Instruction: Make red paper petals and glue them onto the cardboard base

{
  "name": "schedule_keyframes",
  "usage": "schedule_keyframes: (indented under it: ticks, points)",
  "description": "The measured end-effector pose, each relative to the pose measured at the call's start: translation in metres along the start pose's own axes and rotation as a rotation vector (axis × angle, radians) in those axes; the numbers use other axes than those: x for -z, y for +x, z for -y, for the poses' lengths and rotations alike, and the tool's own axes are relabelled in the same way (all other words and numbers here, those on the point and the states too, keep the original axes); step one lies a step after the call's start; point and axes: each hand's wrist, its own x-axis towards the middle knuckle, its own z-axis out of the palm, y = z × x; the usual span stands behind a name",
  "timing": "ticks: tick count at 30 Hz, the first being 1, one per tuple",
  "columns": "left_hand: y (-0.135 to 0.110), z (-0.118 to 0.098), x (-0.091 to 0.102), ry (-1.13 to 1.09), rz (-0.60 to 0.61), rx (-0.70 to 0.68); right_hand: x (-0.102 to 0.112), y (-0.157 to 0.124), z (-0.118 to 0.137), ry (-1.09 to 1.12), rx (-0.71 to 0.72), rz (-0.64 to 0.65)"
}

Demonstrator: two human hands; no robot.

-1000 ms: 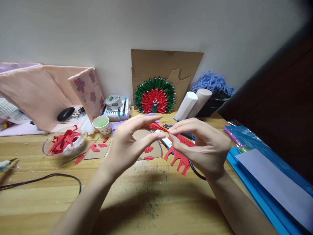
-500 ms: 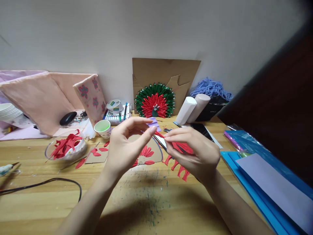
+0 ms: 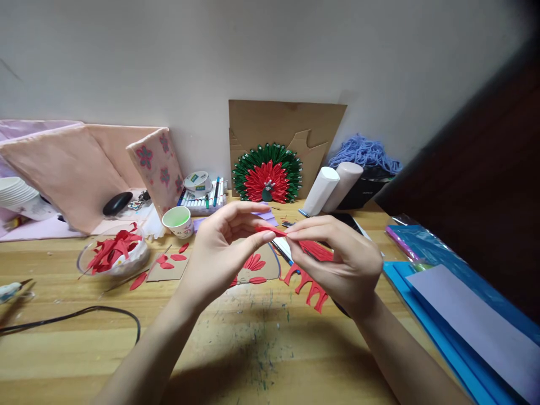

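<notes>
A narrow red crepe-paper petal (image 3: 277, 230) is stretched between my two hands above the table. My left hand (image 3: 213, 256) has its thumb and index finger on the petal's left end. At the other end, the fingertips of my right hand (image 3: 340, 256) pinch it. Below, partly hidden by my left hand, lies a rounded cardboard piece (image 3: 272, 269) bearing red petals. Red paper with cut-out edges (image 3: 312, 292) lies under my right hand. Loose red petals (image 3: 178, 257) rest on and around a small cardboard scrap (image 3: 166, 273).
Left are a bowl of red scraps (image 3: 113, 250), a paper cup (image 3: 178, 222), a black cable (image 3: 97, 308) and a glue gun (image 3: 10, 291). A green-and-red peacock (image 3: 268, 174) stands before cardboard (image 3: 287, 121). Blue sheets (image 3: 422, 315) lie right.
My left thumb and fingers have closed in on the petal's left end. The petal now lies flatter between my hands. My right hand has kept its pinch.
</notes>
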Motion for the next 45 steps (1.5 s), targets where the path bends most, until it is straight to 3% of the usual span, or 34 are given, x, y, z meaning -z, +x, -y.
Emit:
schedule_keyframes:
  ticks: [5, 12, 18, 22, 26, 29, 33, 39, 45]
  points:
    - [0.0, -0.001, 0.001, 0.025, 0.015, -0.001, 0.0, -0.002, 0.001, 0.105, -0.135, 0.035]
    - [-0.001, 0.0, 0.001, 0.084, 0.013, -0.051, 0.0, 0.001, -0.001, 0.401, -0.516, 0.129]
    - [-0.001, -0.001, 0.0, 0.142, 0.021, -0.09, 0.001, 0.002, -0.005, 0.513, -0.604, 0.178]
    - [-0.002, -0.002, 0.001, 0.17, 0.019, -0.095, 0.002, 0.001, -0.004, 0.423, -0.521, 0.131]
    - [0.0, -0.002, 0.005, 0.157, 0.09, 0.051, 0.004, -0.001, -0.002, 0.151, -0.163, 0.004]
    - [0.002, -0.005, 0.007, 0.056, 0.141, 0.208, 0.007, 0.0, -0.002, -0.032, 0.115, 0.019]
    - [0.001, -0.01, 0.005, -0.036, 0.096, 0.294, 0.008, 0.001, -0.005, -0.162, 0.267, 0.053]
    - [-0.001, -0.009, -0.001, 0.006, 0.049, 0.182, 0.004, -0.001, -0.005, -0.148, 0.268, 0.085]
    - [-0.004, -0.003, -0.001, 0.075, -0.001, 0.07, 0.002, 0.0, -0.002, 0.008, -0.098, 0.103]
